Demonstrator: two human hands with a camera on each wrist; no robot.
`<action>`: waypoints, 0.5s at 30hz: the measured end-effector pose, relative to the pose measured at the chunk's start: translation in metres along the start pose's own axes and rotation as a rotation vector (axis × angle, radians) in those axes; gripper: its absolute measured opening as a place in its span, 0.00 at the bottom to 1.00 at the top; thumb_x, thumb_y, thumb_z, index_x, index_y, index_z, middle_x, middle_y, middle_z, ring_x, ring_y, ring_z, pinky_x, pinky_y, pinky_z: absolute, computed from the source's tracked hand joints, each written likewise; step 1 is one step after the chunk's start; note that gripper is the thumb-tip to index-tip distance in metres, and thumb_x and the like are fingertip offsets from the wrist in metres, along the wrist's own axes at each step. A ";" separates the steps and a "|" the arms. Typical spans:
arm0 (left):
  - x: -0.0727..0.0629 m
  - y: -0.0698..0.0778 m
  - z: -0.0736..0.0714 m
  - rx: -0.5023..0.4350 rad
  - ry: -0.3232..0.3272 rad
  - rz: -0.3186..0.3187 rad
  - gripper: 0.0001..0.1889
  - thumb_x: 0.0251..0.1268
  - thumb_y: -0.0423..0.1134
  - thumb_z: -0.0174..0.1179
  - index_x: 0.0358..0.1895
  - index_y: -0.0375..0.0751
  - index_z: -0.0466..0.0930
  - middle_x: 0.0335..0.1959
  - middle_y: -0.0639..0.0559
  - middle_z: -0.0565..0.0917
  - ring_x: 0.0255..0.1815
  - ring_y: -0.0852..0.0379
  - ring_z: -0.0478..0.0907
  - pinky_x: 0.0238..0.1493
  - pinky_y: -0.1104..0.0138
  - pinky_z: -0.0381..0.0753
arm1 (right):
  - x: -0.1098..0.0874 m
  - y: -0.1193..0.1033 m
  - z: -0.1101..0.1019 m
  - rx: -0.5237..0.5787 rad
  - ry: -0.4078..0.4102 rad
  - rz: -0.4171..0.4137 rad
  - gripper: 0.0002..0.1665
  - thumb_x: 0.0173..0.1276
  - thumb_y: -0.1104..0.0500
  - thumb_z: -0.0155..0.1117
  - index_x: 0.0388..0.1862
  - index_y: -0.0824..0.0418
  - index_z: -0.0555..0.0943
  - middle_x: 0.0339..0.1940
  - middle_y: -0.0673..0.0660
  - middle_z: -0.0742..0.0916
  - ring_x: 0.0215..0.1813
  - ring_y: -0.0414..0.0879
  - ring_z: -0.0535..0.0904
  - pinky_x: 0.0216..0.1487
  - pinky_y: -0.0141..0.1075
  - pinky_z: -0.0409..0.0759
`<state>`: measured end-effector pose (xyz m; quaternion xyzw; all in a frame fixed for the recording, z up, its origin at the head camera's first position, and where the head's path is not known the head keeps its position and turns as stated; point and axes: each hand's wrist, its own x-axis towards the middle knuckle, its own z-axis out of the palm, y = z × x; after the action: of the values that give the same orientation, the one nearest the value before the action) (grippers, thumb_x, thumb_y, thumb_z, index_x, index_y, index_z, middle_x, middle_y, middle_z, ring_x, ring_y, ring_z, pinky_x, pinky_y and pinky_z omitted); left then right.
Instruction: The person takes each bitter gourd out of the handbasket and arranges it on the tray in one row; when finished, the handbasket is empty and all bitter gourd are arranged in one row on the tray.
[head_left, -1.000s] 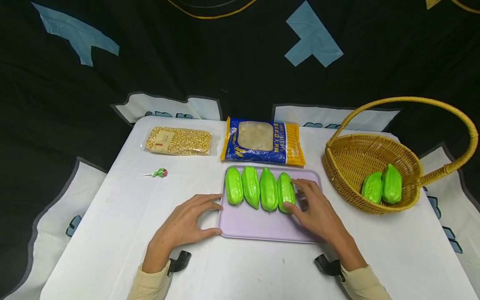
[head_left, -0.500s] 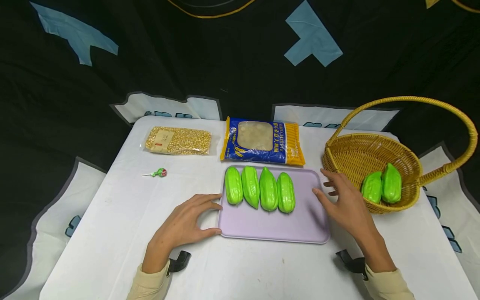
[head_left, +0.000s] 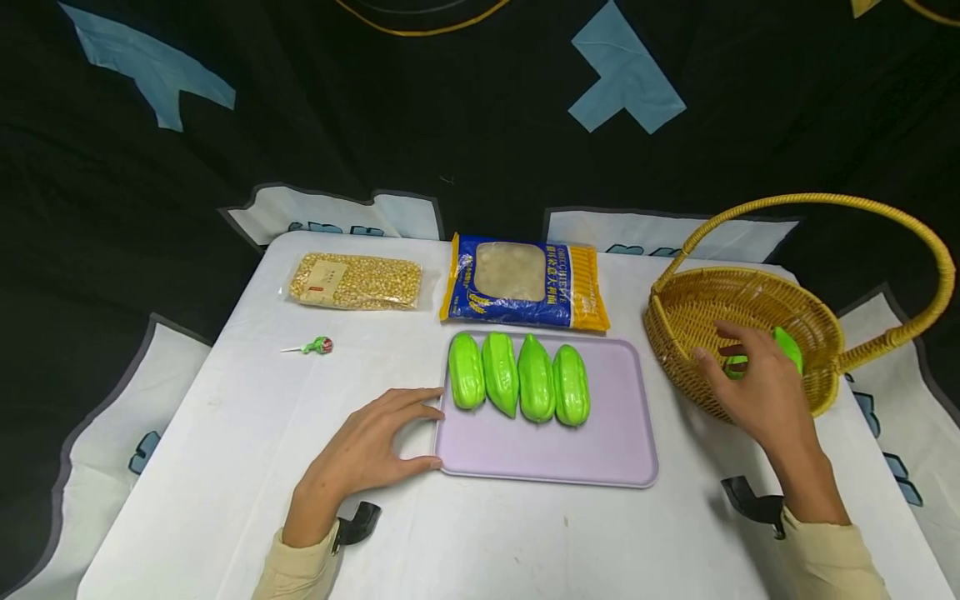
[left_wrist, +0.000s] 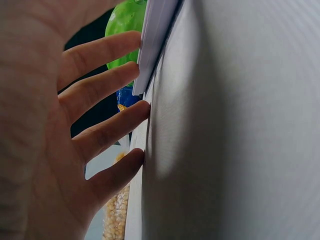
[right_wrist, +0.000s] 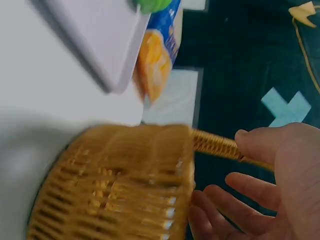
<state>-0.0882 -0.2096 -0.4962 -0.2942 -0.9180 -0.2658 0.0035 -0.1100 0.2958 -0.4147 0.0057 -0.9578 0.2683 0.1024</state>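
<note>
Several shiny green ridged star fruits lie side by side on a lilac tray. My left hand is at the tray's left edge, fingers spread and fingertips right at the rim; the left wrist view shows two fingers against its side. My right hand hovers over the wicker basket, fingers apart, with nothing held. Below it, two more green star fruits sit in the basket, partly hidden by the hand. The right wrist view has the right hand loosely spread above the basket's rim.
A blue and yellow pasta bag lies behind the tray. To its left is a clear pack of corn kernels, with a lollipop in front. The basket's tall handle arches above its opening.
My right hand has left the rightmost star fruit on the tray and moved right to above the basket. The left hand has stayed at the tray's edge.
</note>
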 end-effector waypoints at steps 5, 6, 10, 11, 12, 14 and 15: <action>0.000 -0.001 0.000 0.004 -0.001 0.005 0.32 0.53 0.62 0.82 0.60 0.55 0.88 0.77 0.59 0.77 0.76 0.54 0.75 0.76 0.54 0.76 | 0.004 0.015 -0.002 -0.041 -0.017 0.069 0.35 0.80 0.49 0.66 0.74 0.71 0.75 0.61 0.73 0.82 0.54 0.70 0.84 0.46 0.61 0.90; 0.000 -0.001 0.000 0.005 0.000 0.006 0.32 0.53 0.62 0.82 0.60 0.55 0.88 0.77 0.58 0.77 0.76 0.54 0.75 0.76 0.54 0.76 | 0.004 0.017 -0.002 -0.054 -0.025 0.084 0.35 0.80 0.48 0.66 0.74 0.71 0.75 0.60 0.74 0.81 0.54 0.71 0.84 0.47 0.66 0.87; 0.000 -0.001 0.000 0.008 0.002 0.011 0.32 0.53 0.62 0.82 0.60 0.54 0.88 0.77 0.58 0.77 0.76 0.54 0.75 0.76 0.54 0.76 | 0.005 0.027 -0.003 -0.111 -0.057 0.138 0.39 0.81 0.45 0.64 0.76 0.72 0.72 0.62 0.76 0.80 0.56 0.72 0.81 0.49 0.69 0.84; 0.000 -0.001 0.000 0.010 0.001 0.011 0.32 0.53 0.62 0.82 0.60 0.55 0.88 0.77 0.59 0.77 0.76 0.54 0.75 0.76 0.54 0.76 | 0.006 0.030 -0.004 -0.121 -0.066 0.148 0.40 0.81 0.44 0.64 0.76 0.73 0.71 0.62 0.77 0.79 0.56 0.73 0.80 0.50 0.70 0.84; 0.000 -0.001 0.000 0.011 -0.001 0.011 0.32 0.53 0.62 0.81 0.60 0.55 0.88 0.77 0.59 0.77 0.76 0.54 0.75 0.76 0.54 0.76 | 0.006 0.032 -0.004 -0.130 -0.074 0.159 0.41 0.81 0.44 0.63 0.77 0.73 0.70 0.63 0.78 0.78 0.56 0.73 0.79 0.50 0.70 0.83; 0.000 -0.001 0.000 0.011 -0.006 0.008 0.32 0.53 0.62 0.81 0.60 0.55 0.88 0.77 0.59 0.77 0.76 0.54 0.75 0.77 0.54 0.76 | 0.006 0.035 -0.004 -0.139 -0.093 0.178 0.42 0.81 0.43 0.63 0.77 0.74 0.69 0.64 0.79 0.77 0.56 0.73 0.76 0.50 0.70 0.83; -0.001 -0.001 0.000 0.011 -0.008 0.005 0.32 0.53 0.63 0.81 0.60 0.55 0.88 0.77 0.59 0.77 0.76 0.54 0.75 0.77 0.54 0.76 | 0.006 0.036 -0.004 -0.143 -0.103 0.187 0.43 0.81 0.42 0.62 0.77 0.74 0.68 0.65 0.79 0.76 0.56 0.72 0.75 0.50 0.69 0.83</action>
<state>-0.0884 -0.2106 -0.4972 -0.2977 -0.9186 -0.2599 0.0022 -0.1174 0.3293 -0.4286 -0.0772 -0.9749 0.2072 0.0277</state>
